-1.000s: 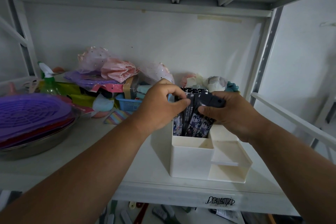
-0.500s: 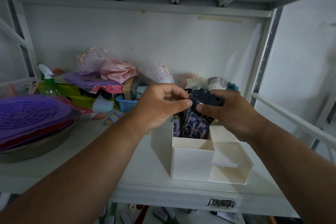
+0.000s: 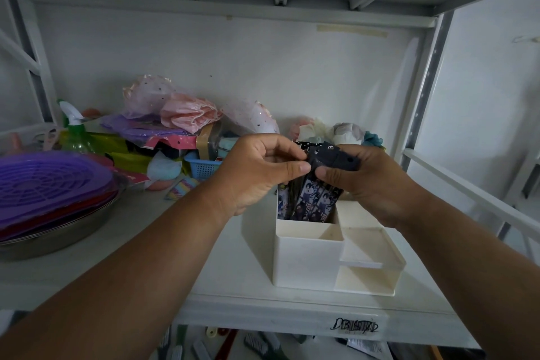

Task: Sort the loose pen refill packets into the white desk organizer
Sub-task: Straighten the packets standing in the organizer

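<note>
both the left hand (image 3: 257,172) and right hand (image 3: 371,184) are pinching dark refill packets (image 3: 317,199) standing in the white organizer's (image 3: 306,260) rear compartment.

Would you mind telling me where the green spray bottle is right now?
In the head view, the green spray bottle stands far left on the shelf, behind the purple strainers.

Two bare forearms, no sleeves, hands (image 3: 257,172) without rings or gloves
</note>
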